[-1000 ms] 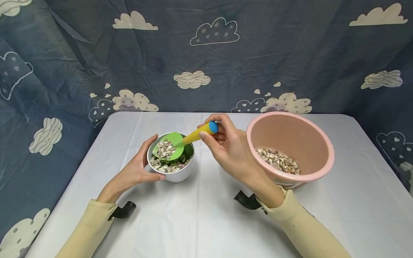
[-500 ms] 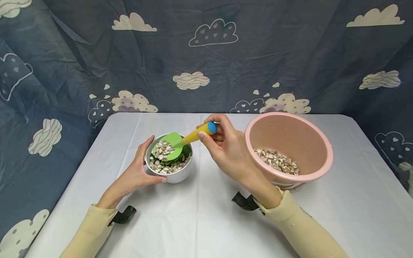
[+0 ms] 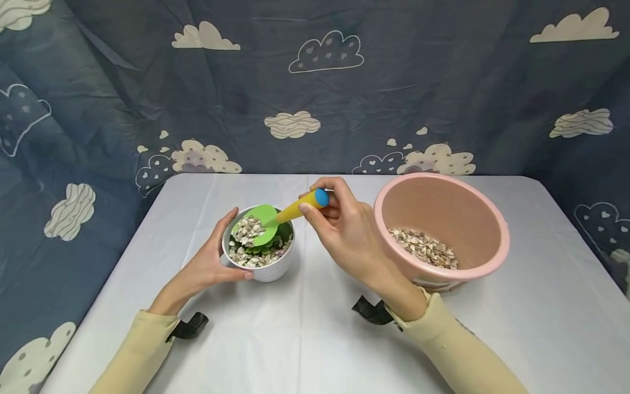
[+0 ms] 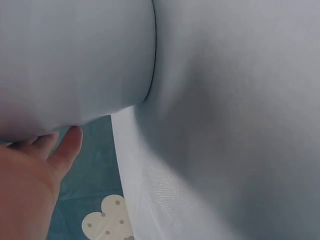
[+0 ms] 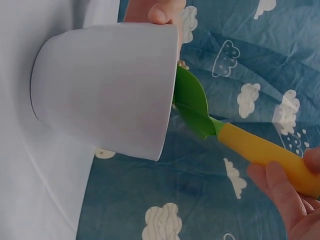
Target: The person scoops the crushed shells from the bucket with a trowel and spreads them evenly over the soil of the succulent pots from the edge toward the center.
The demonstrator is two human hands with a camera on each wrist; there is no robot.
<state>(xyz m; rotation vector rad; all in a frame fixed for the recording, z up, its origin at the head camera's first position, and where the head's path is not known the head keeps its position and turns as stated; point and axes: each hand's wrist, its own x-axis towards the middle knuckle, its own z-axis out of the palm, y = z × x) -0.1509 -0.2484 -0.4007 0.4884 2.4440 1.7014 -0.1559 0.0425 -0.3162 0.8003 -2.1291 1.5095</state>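
My left hand [image 3: 206, 265] holds the white plant pot [image 3: 273, 272] from its left side, thumb at the near rim and fingers around the far side. Inside the pot are green leaves [image 3: 285, 230] and small shell-like pieces [image 3: 268, 259]. My right hand [image 3: 349, 238] pinches the yellow handle of a toy trowel [image 3: 296, 210]. The trowel's green blade, loaded with more pieces [image 3: 247, 230], lies over the pot's opening. In the right wrist view, the green blade [image 5: 192, 102] reaches past the rim of the pot [image 5: 105, 85]. The left wrist view shows fingers touching the pot's wall [image 4: 85, 60].
A large pink tub [image 3: 458, 213] stands just right of my right hand, with a layer of the same small pieces [image 3: 425, 249] on its bottom. White cloth [image 3: 325, 339] covers the table. Behind hangs a dark blue curtain [image 3: 325, 93] with a cloud pattern.
Hardly anything moves. The pot, the trowel and both hands shift very slightly left, and the pieces stay on the blade.
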